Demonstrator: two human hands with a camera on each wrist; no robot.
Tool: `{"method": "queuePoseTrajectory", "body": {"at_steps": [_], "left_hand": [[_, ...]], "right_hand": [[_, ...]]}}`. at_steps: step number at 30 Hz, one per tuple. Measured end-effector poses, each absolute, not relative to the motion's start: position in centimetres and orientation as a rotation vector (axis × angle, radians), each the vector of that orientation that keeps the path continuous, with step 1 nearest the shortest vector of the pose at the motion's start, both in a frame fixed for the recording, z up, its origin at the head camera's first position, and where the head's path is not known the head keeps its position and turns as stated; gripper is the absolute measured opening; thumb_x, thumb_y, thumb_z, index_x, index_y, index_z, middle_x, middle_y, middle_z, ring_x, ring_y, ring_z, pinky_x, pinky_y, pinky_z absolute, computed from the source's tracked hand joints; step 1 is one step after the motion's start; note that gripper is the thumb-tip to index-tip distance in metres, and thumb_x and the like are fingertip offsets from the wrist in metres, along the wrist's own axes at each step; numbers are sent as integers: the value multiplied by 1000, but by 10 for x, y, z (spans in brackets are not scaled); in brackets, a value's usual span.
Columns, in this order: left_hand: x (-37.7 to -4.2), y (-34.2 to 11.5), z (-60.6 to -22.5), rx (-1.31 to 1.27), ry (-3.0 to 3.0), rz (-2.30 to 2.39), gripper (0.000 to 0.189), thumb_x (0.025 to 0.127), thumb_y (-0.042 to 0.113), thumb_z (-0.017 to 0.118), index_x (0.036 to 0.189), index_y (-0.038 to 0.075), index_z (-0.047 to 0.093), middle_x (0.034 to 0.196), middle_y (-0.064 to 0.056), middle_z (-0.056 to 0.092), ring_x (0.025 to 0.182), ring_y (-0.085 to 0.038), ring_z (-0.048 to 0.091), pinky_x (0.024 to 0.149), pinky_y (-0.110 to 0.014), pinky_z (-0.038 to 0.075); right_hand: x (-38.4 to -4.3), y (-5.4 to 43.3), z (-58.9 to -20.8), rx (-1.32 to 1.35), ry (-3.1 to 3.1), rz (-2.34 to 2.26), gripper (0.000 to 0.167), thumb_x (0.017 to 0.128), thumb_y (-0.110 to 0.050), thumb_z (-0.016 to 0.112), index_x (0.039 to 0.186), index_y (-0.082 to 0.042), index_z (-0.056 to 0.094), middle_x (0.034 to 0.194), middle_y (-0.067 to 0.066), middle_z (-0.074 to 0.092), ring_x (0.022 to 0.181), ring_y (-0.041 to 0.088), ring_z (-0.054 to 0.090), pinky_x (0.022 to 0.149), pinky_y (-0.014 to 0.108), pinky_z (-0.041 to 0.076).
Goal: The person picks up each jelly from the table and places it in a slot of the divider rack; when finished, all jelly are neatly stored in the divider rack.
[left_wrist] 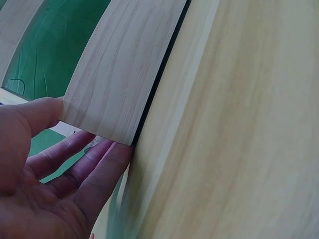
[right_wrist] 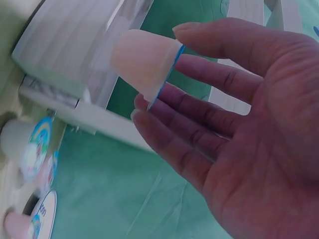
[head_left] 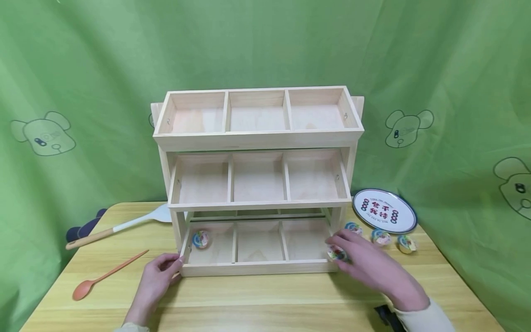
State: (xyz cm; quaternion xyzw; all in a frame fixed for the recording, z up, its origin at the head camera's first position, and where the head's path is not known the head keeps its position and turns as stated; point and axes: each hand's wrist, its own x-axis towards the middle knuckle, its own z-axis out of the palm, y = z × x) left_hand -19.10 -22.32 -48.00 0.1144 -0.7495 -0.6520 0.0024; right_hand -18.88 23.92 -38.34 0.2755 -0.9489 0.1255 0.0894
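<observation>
A wooden three-tier rack [head_left: 257, 142] stands on the table, each tier split into three compartments. My left hand [head_left: 154, 280] grips the front left corner of its bottom tray [head_left: 257, 269], thumb and fingertips at the board's end [left_wrist: 114, 74]. At the tray's right end, my right hand [head_left: 367, 260] holds a small jelly cup [right_wrist: 144, 62] by its lidded rim, the pale cup tilted sideways in the right wrist view. Another jelly cup [head_left: 201, 239] sits in the bottom tray's left compartment. Three more jelly cups, one of them yellowish [head_left: 406, 244], stand right of the rack.
A white plate with a dark rim and red characters [head_left: 385, 211] lies at the back right. On the left are a white spatula with a wooden handle [head_left: 124, 226] and an orange spoon [head_left: 84, 289]. A green curtain [head_left: 257, 41] hangs behind the table.
</observation>
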Motion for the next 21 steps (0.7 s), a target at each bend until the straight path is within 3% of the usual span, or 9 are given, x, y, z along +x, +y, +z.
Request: {"method": "queuePoseTrajectory", "body": {"at_steps": [7, 21], "left_hand": [[-191, -222, -480, 372, -2352, -2041, 34, 96, 6, 63, 122, -14, 54, 113, -22, 55, 100, -26, 59, 87, -31, 59], [-191, -222, -479, 371, -2338, -2047, 33, 95, 6, 63, 121, -14, 55, 111, -21, 56, 97, -24, 60, 87, -31, 59]], "right_hand": [[-198, 220, -382, 900, -2791, 421, 40, 79, -9, 80, 116, -5, 66, 105, 3, 60, 89, 16, 61, 75, 29, 60], [-206, 198, -384, 999, -2704, 315, 39, 79, -14, 81, 113, -4, 65, 105, 4, 60, 88, 17, 60, 73, 30, 59]]}}
